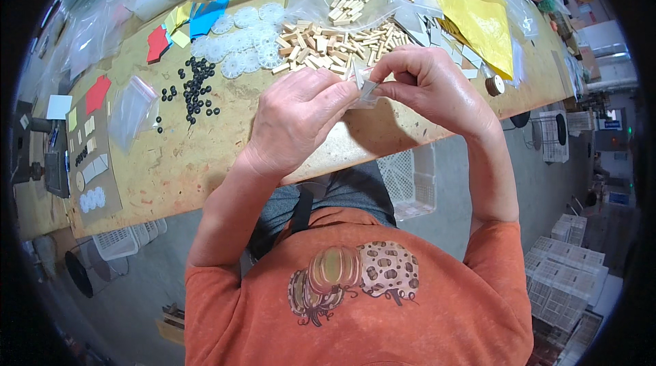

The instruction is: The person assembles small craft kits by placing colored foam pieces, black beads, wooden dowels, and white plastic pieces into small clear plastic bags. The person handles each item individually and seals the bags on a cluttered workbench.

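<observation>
Near the front middle of the table, my two hands meet over a small clear plastic bag [362,101]. Thumb and fingers of my left hand [295,115] are closed on the bag's edge. My right hand [432,85] pinches a small greyish-white card [369,87] at the bag's mouth; how far it reaches inside is hard to see. Just beyond my hands lies a heap of small wooden blocks [320,44]. Black rings [197,86] are scattered to the left, with clear toothed plastic discs [247,42] beside the blocks.
Red cards [158,44], blue cards [208,18] and empty zip bags [134,110] lie left. A board with sample pieces [97,151] is at far left. To the right are a yellow bag [473,19], pale cards [470,57] and wooden discs [495,85]. Crates [408,185] stand below.
</observation>
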Demonstrator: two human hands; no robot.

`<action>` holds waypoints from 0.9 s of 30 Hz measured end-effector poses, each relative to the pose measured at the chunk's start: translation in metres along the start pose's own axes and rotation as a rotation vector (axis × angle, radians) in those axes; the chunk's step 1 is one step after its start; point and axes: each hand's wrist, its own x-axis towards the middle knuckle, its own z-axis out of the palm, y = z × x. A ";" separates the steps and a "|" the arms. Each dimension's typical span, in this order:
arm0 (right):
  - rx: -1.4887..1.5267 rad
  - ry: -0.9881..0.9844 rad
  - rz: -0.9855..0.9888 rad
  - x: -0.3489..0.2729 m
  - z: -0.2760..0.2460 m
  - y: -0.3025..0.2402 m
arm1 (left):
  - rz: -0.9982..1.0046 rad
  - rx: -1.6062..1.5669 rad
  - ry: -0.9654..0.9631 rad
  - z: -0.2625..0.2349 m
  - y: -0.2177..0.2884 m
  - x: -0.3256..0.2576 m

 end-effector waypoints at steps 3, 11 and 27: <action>-0.132 -0.005 -0.044 -0.002 -0.005 -0.005 | 0.006 -0.019 -0.011 -0.001 0.000 0.002; 0.637 -0.023 0.263 -0.006 -0.033 -0.004 | -0.048 -0.039 -0.016 -0.002 0.002 0.003; 0.549 0.137 -0.273 0.013 0.048 0.008 | -0.032 -0.074 0.020 0.000 -0.001 0.002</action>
